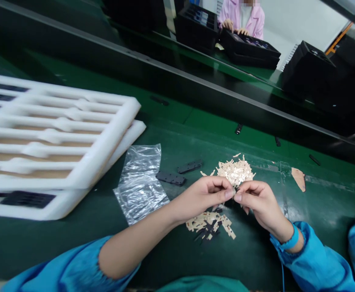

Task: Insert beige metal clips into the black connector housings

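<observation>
My left hand (217,192) and my right hand (255,196) meet fingertip to fingertip over the bench, both pinched closed. Whatever lies between the fingers is too small and too covered to name. Just beyond them is a heap of small cream-coloured pieces (236,170). Nearer to me, below my left hand, lies a looser pile of cream and black strips (209,225). Two flat black plastic parts, one (171,178) in front of the other (190,166), rest left of the heap. Beside them is a clear plastic bag (142,184), crumpled and flat.
White foam trays (104,142) with slots, some holding black parts, are stacked at left. A brown scrap (298,179) and several small black pieces lie toward the back. Behind a dark rail (177,73), a person in a pink jacket (256,20) handles a black box (250,50).
</observation>
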Demonstrator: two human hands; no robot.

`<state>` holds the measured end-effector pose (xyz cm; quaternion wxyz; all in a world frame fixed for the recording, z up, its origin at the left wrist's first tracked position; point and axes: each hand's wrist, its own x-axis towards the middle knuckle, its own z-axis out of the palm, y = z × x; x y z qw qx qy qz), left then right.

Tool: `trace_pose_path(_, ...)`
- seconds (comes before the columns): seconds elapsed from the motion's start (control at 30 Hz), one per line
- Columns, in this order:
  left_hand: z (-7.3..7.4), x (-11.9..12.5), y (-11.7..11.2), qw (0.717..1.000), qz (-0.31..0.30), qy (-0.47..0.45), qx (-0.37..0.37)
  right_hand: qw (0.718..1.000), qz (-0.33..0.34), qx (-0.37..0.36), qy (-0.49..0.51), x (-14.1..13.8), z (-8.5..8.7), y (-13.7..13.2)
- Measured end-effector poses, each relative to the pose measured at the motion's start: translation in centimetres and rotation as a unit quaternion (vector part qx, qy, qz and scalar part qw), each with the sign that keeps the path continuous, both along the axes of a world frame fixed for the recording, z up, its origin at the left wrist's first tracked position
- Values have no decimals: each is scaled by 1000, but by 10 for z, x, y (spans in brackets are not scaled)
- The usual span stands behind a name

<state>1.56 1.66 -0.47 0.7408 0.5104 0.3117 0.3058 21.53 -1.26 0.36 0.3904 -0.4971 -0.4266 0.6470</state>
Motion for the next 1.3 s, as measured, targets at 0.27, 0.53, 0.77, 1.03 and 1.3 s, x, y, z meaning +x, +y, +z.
trace_pose_path(0.27, -5, 0, 0, 1000, 2, 6, -15, 999, -11, 43, -17, -3, 3, -1)
trace_pose_path(0.53, -2, 1, 0, 1000, 6, 21, 17, 999, -8, 32, -10, -4, 4, -2)
trace_pose_path(0.77, -5, 12, -6, 995, 26, 52, 86, 999, -24, 20, -2, -4, -4, -5)
trace_pose_path(1.03, 1, -46, 34, 834, 156, 441, 294, 998, -61, 13, -18, -3, -8, 1)
trace_pose_path(1.3, -10, -82, 57, 776, 68, 583, 232, 998, -63, 5, -15, 0, -8, 3)
